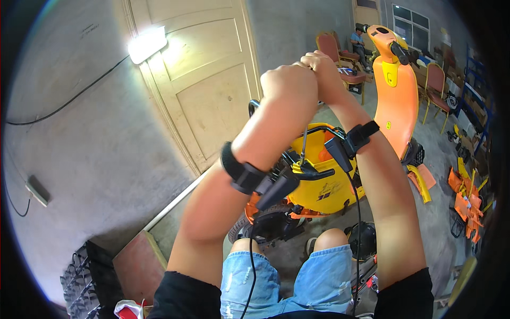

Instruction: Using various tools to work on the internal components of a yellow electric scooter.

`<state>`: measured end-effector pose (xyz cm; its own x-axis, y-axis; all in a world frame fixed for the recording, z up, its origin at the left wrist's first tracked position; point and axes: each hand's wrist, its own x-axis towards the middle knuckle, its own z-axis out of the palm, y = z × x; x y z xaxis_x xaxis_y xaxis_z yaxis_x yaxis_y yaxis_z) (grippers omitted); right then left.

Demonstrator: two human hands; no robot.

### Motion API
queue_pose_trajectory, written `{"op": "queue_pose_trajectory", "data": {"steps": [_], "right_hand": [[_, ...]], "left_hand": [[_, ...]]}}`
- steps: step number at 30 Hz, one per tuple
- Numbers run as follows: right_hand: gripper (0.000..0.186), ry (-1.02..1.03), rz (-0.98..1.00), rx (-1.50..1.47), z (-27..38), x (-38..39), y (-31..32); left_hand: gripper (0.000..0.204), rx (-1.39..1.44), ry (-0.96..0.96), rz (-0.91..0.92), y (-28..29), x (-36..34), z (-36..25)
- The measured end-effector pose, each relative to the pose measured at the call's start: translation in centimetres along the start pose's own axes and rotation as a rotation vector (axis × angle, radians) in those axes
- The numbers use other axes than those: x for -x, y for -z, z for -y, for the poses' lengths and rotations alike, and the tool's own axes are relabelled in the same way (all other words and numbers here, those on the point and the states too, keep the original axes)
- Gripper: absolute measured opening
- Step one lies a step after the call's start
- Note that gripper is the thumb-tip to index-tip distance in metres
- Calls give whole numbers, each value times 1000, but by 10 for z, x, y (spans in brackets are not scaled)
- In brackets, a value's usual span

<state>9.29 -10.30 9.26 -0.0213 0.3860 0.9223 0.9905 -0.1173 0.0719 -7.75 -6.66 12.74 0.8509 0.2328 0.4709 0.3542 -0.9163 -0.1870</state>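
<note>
Both my arms are stretched forward and up, with the hands meeting above a yellow and orange scooter point(324, 194). My left hand point(289, 84) is closed in a fist, its back toward me. Against it, on the right and slightly farther off, my right hand point(321, 64) is closed too. A small dark bit shows between them, but what the fingers grip is hidden. Beneath my forearms are the scooter's yellow body, a black handle and a wheel point(268, 223). Black straps with small boxes and cables circle both my wrists.
An orange scooter front panel point(396, 103) stands upright at the right. Chairs point(435, 87) and a seated person point(358, 45) are farther back. Orange and yellow parts point(467, 207) lie on the floor at far right. A door point(212, 80) and lit lamp point(147, 44) are ahead left.
</note>
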Motion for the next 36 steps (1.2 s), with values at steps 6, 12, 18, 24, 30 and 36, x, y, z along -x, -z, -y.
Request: {"op": "queue_pose_trajectory", "data": {"steps": [6, 12, 18, 24, 30, 36], "right_hand": [[29, 67, 53, -116, -3, 1, 5], [39, 62, 109, 59, -21, -1, -5], [40, -77, 180, 171, -8, -5, 3], [42, -185, 131, 482, 31, -8, 13], [43, -251, 236, 482, 40, -14, 9], [37, -197, 192, 523, 39, -11, 11]], "left_hand": [[31, -223, 72, 159, 11, -1, -35], [25, -188, 32, 24, 11, -2, -27], [15, -140, 91, -104, -16, -10, -12], [14, -28, 57, -374, -43, -23, 43], [20, 9, 87, -317, -51, -32, 56], [15, -150, 38, -273, -50, -40, 46]]}}
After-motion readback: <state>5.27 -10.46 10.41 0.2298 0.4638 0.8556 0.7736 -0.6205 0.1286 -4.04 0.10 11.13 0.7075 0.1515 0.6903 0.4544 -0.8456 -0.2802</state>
